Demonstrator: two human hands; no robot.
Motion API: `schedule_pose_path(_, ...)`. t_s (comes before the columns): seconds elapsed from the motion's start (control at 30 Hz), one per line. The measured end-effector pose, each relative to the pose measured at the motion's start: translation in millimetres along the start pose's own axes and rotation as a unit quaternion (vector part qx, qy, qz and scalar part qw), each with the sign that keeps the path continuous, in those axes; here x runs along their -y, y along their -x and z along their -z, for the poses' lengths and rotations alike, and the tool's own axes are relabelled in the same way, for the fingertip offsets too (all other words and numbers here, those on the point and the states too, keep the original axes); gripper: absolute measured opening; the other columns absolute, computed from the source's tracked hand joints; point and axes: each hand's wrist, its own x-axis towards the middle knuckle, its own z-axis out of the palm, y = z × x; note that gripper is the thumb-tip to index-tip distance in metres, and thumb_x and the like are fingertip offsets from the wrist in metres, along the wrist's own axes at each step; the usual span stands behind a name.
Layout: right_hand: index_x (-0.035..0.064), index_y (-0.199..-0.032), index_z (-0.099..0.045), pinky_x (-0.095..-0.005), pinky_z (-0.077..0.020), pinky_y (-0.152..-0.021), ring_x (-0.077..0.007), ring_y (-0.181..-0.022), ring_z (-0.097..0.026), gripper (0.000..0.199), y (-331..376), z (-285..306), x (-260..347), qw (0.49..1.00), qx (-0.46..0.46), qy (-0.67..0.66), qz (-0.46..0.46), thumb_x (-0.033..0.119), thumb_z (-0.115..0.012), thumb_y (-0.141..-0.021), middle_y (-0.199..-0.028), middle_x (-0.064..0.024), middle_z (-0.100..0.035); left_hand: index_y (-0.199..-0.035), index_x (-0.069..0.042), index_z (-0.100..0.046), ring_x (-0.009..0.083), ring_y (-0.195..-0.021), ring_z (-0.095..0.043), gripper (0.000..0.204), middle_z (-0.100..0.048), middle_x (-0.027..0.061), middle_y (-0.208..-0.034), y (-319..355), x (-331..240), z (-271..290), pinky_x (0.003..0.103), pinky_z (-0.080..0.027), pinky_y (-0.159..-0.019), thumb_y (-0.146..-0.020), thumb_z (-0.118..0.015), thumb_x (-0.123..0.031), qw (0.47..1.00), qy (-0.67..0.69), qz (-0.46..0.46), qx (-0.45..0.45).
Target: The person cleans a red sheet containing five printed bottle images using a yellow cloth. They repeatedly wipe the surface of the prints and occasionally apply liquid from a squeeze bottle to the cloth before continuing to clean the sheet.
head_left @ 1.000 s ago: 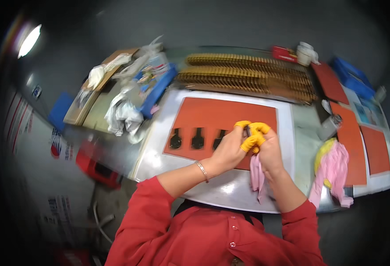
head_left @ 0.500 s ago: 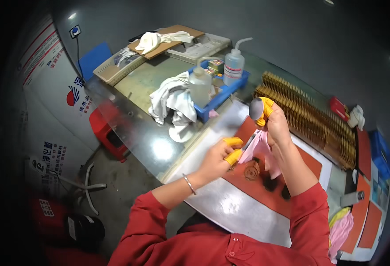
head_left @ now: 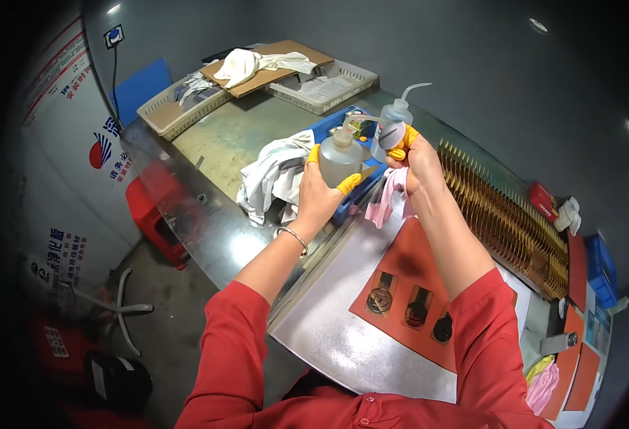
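Observation:
My left hand (head_left: 319, 196), with yellow finger cots on it, is wrapped round a cloudy plastic squeeze bottle (head_left: 340, 159) with a bent spout. The bottle is at the blue tray (head_left: 332, 124), its base hidden behind my hand. My right hand (head_left: 422, 163), also in yellow finger cots, is closed on a grey, round, disc-like piece (head_left: 392, 136) and a pink cloth (head_left: 388, 199) that hangs below the palm. Just behind it is a second wash bottle (head_left: 396, 113). Nearer me, several dark round pieces on small plates (head_left: 415, 309) lie on an orange mat (head_left: 407, 268).
A crumpled white cloth (head_left: 275, 175) lies left of the squeeze bottle. A long rack of thin brown plates (head_left: 511, 218) runs along the right. At the back are cream baskets (head_left: 186, 114) and a cardboard sheet (head_left: 275, 61). A red stool (head_left: 156, 214) is beside the table.
My left hand has gone from the pink cloth forward to the squeeze bottle and taken hold of it. My right hand has moved forward and left with the disc and cloth, uncovering the mat.

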Motion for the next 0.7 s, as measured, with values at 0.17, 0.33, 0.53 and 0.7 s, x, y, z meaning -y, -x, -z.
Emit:
schedule_pose_path(0.17, 0.0072, -0.088, -0.053, -0.025, -0.0295, -0.039, -0.0112, -0.051, -0.043, 0.02, -8.8, 1.8, 7.5, 1.0, 0.012, -0.006, -0.009, 0.002, -0.034, -0.087, -0.072, -0.0038, -0.054, -0.119, 0.004, -0.043, 0.0352, -0.103, -0.054, 0.072, -0.053, 0.0206, -0.111, -8.5, -4.0, -4.4, 0.04, -0.044, -0.086, -0.064, -0.081, -0.025, 1.0, -0.01, 0.007, -0.013)
schedule_pose_path(0.33, 0.008, -0.083, -0.054, -0.0244, -0.0291, -0.04, -0.0095, -0.05, -0.041, 0.018, -7.8, -4.5, 8.3, 1.0, 0.017, -0.017, -0.021, 0.004, -0.038, -0.089, -0.069, -0.0012, -0.052, -0.115, 0.003, -0.046, 0.0354, -0.1, -0.055, 0.067, -0.055, 0.0197, -0.108, -9.8, -3.4, -2.6, 0.04, -0.045, -0.083, -0.065, -0.081, -0.025, 0.999, 0.009, 0.035, -0.004)
schedule_pose_path(0.53, 0.0083, -0.079, -0.054, -0.0237, -0.0274, -0.04, -0.0089, -0.049, -0.039, 0.02, -0.6, -16.9, 12.3, 0.999, -0.024, -0.028, -0.029, 0.003, -0.037, -0.088, -0.065, -0.0003, -0.049, -0.111, 0.003, -0.048, 0.0337, -0.096, -0.058, 0.064, -0.058, 0.0193, -0.104, -10.3, -4.1, -1.1, 0.039, -0.046, -0.081, -0.064, -0.083, -0.025, 0.999, 0.013, 0.042, -0.007)
schedule_pose_path(0.7, 0.0087, -0.079, -0.054, -0.0239, -0.0276, -0.04, -0.0089, -0.049, -0.039, 0.021, -7.9, -4.3, 9.2, 0.999, 0.034, -0.023, -0.017, 0.004, -0.037, -0.089, -0.065, -0.0004, -0.05, -0.112, 0.003, -0.049, 0.034, -0.096, -0.059, 0.066, -0.059, 0.0196, -0.104, -13.1, -7.1, -0.7, 0.039, -0.046, -0.082, -0.064, -0.083, -0.027, 0.998, 0.023, 0.064, 0.001)
